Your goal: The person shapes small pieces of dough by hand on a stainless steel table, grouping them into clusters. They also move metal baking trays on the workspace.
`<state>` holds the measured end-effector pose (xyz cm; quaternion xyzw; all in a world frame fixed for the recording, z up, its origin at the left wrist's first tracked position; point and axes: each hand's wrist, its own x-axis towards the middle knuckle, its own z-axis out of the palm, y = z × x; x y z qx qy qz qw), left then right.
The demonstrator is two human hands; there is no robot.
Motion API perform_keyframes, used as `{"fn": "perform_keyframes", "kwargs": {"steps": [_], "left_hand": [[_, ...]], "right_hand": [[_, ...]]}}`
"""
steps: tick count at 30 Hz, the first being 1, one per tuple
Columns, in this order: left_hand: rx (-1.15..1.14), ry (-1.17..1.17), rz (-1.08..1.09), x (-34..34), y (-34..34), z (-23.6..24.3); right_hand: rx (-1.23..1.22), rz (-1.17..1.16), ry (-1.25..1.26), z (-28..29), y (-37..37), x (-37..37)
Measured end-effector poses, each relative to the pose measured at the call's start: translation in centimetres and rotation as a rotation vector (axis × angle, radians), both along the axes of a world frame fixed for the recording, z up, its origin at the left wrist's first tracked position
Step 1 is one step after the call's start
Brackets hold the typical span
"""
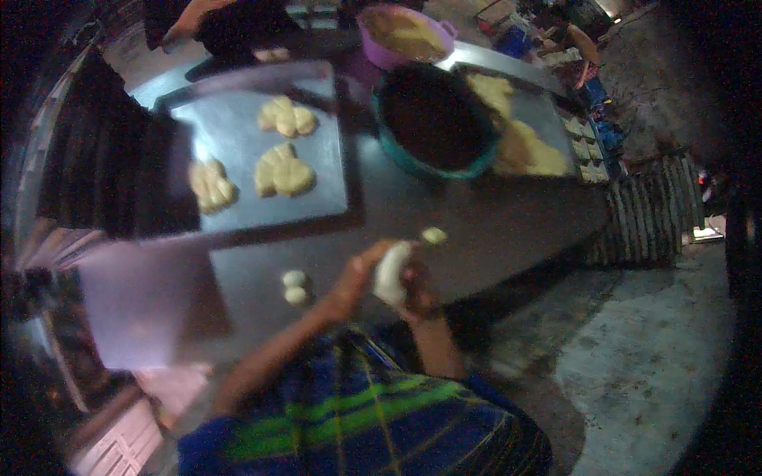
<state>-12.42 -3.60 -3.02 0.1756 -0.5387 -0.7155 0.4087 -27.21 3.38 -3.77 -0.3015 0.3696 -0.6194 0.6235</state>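
Observation:
A pale, elongated piece of dough [390, 271] is held between my two hands over the metal table [524, 230]. My left hand [355, 276] grips it from the left, fingers curled toward its top; my right hand [421, 295] is closed around its right side, partly hidden and blurred. Just beyond them lies a small yellowish lump [434, 236]. Two small round dough pieces [294, 287] rest on the table to the left of my forearm.
A baking tray [317, 214] holds several shaped dough pieces. Behind are a teal basin [476, 163] with dark contents, a purple tub [381, 49] and a tray of yellow crumbly stuff [528, 151]. Dark stacked trays [103, 159] stand left. Other people's arms [186, 24] [586, 55] show at the back.

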Motion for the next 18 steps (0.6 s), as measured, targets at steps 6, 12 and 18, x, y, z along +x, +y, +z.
{"fn": "perform_keyframes", "kwargs": {"steps": [6, 12, 18], "left_hand": [[0.281, -0.369, 0.172, 6.1, -1.2, -0.2], [0.398, -0.364, 0.463, 11.5, -0.9, -3.5], [0.599, -0.337, 0.615, 14.7, 1.9, -4.7]], "right_hand": [[0.050, -0.098, 0.572, 8.3, -11.6, -11.5], [-0.225, 0.444, 1.468, 3.7, -23.5, -19.5], [-0.137, 0.801, 1.540, 0.4, -27.9, -20.9]]}}
